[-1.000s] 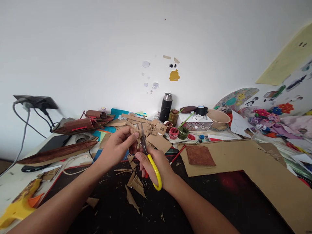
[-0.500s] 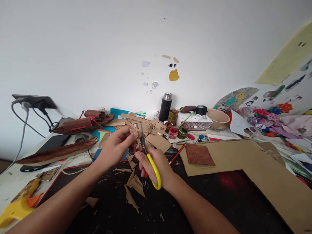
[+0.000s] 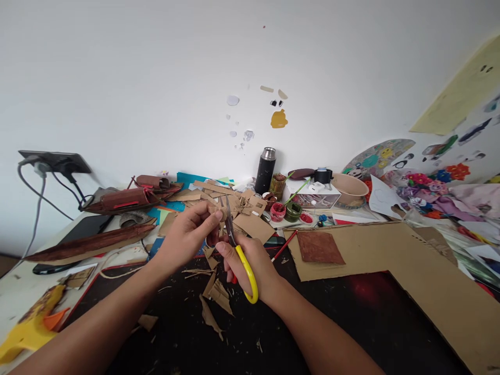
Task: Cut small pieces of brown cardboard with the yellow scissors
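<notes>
My left hand (image 3: 189, 233) pinches a small piece of brown cardboard (image 3: 219, 211) between thumb and fingers. Wrapped round the handles of the scissors (image 3: 247, 273), yellow and red, is my right hand (image 3: 253, 263). The scissor blades point up and away, slightly parted, right beside the small piece and my left fingertips. Behind the hands lies a heap of cardboard scraps (image 3: 253, 221). More torn scraps (image 3: 219, 297) are scattered on the black mat (image 3: 242, 349) below.
A black bottle (image 3: 264, 174) stands against the wall, with paint jars (image 3: 277, 212) beside it. A large cardboard sheet (image 3: 425, 265) bears a brown-painted square (image 3: 320, 247). Brown-painted cardboard models (image 3: 121, 200) and a yellow glue gun (image 3: 33, 330) lie left.
The hands, scissors and small cardboard piece are almost where they were; the view has shifted very slightly.
</notes>
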A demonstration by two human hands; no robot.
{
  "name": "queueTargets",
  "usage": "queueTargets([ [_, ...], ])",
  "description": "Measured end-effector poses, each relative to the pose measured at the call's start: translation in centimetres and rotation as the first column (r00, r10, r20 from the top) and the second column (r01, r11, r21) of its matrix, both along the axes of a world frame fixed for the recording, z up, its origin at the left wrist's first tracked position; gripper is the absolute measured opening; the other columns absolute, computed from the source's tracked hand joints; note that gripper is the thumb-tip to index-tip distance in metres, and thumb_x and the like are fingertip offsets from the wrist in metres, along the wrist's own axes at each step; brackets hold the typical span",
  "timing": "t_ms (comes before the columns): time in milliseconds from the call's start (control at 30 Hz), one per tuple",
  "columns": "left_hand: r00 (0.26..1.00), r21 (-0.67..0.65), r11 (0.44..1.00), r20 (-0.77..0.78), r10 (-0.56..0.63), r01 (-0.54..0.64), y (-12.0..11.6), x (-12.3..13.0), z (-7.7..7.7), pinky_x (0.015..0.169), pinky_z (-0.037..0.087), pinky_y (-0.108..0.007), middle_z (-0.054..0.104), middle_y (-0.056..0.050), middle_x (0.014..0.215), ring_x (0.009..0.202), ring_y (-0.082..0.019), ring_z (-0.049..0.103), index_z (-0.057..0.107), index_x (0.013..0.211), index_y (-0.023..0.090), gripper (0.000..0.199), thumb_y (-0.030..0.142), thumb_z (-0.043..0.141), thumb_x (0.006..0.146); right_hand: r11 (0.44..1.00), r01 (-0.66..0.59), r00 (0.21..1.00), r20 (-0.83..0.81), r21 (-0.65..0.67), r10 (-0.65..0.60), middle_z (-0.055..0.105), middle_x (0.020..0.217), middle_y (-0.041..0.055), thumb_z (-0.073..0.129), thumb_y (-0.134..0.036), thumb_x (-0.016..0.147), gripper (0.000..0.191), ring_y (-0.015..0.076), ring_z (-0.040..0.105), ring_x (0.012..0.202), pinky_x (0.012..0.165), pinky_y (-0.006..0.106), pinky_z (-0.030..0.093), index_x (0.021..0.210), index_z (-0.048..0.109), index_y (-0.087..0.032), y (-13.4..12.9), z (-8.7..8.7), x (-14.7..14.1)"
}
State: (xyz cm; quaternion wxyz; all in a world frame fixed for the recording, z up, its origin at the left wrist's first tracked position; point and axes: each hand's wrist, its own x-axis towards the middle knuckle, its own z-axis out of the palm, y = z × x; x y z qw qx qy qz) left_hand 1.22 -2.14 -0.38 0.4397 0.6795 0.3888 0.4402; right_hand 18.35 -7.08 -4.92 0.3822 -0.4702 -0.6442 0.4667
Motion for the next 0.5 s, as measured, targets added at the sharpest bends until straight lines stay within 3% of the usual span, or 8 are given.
queueTargets([
  [500, 1.000, -0.002, 1.000, 0.014, -0.002, 0.002, -0.04, 0.20, -0.22, 0.054, 0.050, -0.027, 0.062, 0.002, 0.061, 0.054, -0.014, 0.058, 0.055, 0.072, 0.021, 0.041, 0.053, 0.065, 0.097, 1.000, 0.020, 0.997, 0.072, -0.018, -0.018, 0.058, 0.055, -0.0042, 0.060, -0.061, 0.104, 0.039, 0.0157, 0.058, 0.043, 0.047, 0.025, 0.043, 0.103, 0.063, -0.022, -0.15, 0.41, -0.10],
])
